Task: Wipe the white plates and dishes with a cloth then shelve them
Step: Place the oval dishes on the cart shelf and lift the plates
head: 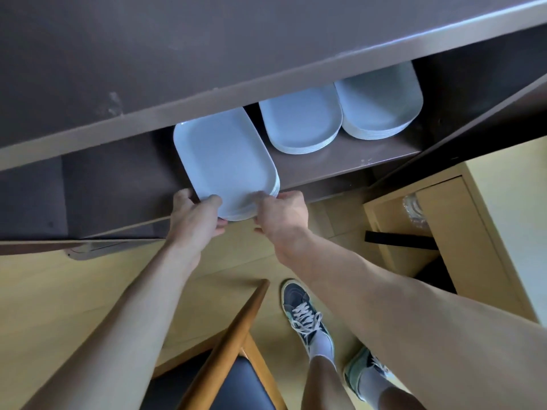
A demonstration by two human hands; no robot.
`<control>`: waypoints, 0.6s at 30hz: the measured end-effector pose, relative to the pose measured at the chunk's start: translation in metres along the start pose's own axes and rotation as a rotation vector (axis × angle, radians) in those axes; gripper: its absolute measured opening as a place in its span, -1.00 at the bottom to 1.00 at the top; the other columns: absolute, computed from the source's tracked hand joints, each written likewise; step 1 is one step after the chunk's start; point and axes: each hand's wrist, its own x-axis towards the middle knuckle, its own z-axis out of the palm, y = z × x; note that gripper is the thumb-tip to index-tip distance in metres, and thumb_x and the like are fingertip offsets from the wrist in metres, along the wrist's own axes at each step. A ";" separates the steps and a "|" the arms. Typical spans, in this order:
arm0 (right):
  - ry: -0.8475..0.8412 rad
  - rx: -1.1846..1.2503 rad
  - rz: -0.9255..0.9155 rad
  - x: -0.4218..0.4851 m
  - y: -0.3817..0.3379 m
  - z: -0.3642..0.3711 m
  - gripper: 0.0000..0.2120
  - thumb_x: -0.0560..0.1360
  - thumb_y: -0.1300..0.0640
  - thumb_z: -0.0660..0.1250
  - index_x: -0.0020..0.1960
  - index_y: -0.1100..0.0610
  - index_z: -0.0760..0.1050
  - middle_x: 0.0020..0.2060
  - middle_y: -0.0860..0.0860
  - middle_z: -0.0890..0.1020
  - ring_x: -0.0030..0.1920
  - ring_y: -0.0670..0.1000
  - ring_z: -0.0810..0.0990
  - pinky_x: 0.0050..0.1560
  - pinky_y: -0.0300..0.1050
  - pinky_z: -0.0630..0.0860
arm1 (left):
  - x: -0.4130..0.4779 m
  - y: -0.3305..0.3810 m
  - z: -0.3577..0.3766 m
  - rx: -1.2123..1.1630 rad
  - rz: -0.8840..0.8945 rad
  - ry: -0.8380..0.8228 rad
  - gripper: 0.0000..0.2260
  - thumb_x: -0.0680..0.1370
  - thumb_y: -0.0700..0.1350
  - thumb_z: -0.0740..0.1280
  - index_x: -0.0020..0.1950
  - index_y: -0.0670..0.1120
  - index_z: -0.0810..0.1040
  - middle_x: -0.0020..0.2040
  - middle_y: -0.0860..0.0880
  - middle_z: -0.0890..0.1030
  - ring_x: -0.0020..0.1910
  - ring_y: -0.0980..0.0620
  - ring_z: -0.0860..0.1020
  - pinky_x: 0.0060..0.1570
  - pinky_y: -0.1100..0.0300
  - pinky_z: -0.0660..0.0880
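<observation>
In the middle of the frame, we see a stack of white rectangular plates with rounded corners [225, 161] held at the front of a dark brown shelf [340, 161]. Its far end reaches in under the dark brown top board [177, 54], and its near end juts out past the shelf's front edge. We cannot tell whether the stack rests on the shelf or is lifted clear.

The left hand [195, 220] grips the stack's near left corner, with the thumb on the top plate and the fingers [222, 230] curled beneath. The right hand [281, 217] pinches the near right corner in the same way, thumb above and fingers tucked under.

To the right on the same shelf, we find a second stack of white plates [299, 122]. Just beside it, further toward the upper right, stands a third stack of white plates [379, 105].

Toward the bottom of the frame are a light wooden floor [59, 285], a wooden chair with a dark seat [233, 335] and a dark laced sneaker [302, 315]. At the right stands a pale wooden cabinet [444, 232].
</observation>
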 end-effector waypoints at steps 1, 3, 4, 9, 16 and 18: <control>-0.002 -0.018 0.000 0.000 -0.002 0.001 -0.51 0.33 -0.02 0.38 0.19 0.19 0.53 -0.04 0.10 0.68 -0.14 0.11 0.69 -0.15 0.03 0.70 | 0.000 0.002 0.002 -0.022 -0.007 -0.002 -0.68 0.60 -0.22 0.31 0.35 -0.11 0.42 0.17 -0.05 0.63 0.01 -0.12 0.71 -0.11 0.07 0.69; -0.015 -0.060 -0.017 0.001 -0.006 0.000 -0.55 0.37 0.03 0.35 0.19 0.22 0.53 -0.02 0.13 0.69 -0.19 0.10 0.66 -0.39 -0.20 0.54 | 0.006 0.006 0.004 -0.040 0.012 0.013 -0.72 0.57 -0.27 0.31 0.27 -0.11 0.49 0.18 -0.03 0.64 0.07 -0.09 0.69 -0.16 0.15 0.68; -0.016 -0.083 -0.037 0.003 -0.008 -0.001 -0.59 0.40 0.06 0.33 0.18 0.24 0.54 -0.02 0.14 0.69 -0.26 0.09 0.61 -0.51 -0.30 0.40 | 0.008 0.007 0.004 -0.038 0.031 0.020 -0.73 0.56 -0.28 0.31 0.25 -0.10 0.51 0.16 -0.02 0.65 0.08 -0.07 0.69 -0.14 0.15 0.68; -0.054 -0.166 -0.132 0.012 -0.026 0.001 -0.93 0.53 0.18 0.30 -0.10 0.18 0.47 -0.26 0.05 0.51 -0.33 0.11 0.41 -0.40 -0.21 0.38 | 0.029 0.017 0.005 -0.008 0.141 0.073 -0.85 0.61 -0.25 0.33 0.16 -0.11 0.59 0.12 -0.07 0.69 -0.01 -0.03 0.71 -0.02 0.09 0.68; -0.090 -0.152 -0.089 0.025 -0.054 0.007 -0.90 0.55 0.13 0.30 -0.10 0.14 0.46 -0.29 0.05 0.55 -0.39 0.08 0.44 -0.45 -0.21 0.29 | 0.055 0.044 0.002 0.078 0.204 0.023 -0.83 0.63 -0.24 0.33 0.15 -0.03 0.61 0.13 -0.04 0.69 0.06 -0.06 0.70 0.05 0.09 0.68; -0.090 -0.137 -0.092 0.031 -0.056 0.011 -0.87 0.55 0.14 0.31 -0.15 0.11 0.42 -0.29 0.03 0.52 -0.37 0.07 0.43 -0.42 -0.19 0.34 | 0.060 0.049 0.001 0.101 0.203 0.009 -0.83 0.62 -0.25 0.32 0.14 -0.02 0.61 0.14 -0.04 0.69 0.08 -0.07 0.70 0.05 0.10 0.68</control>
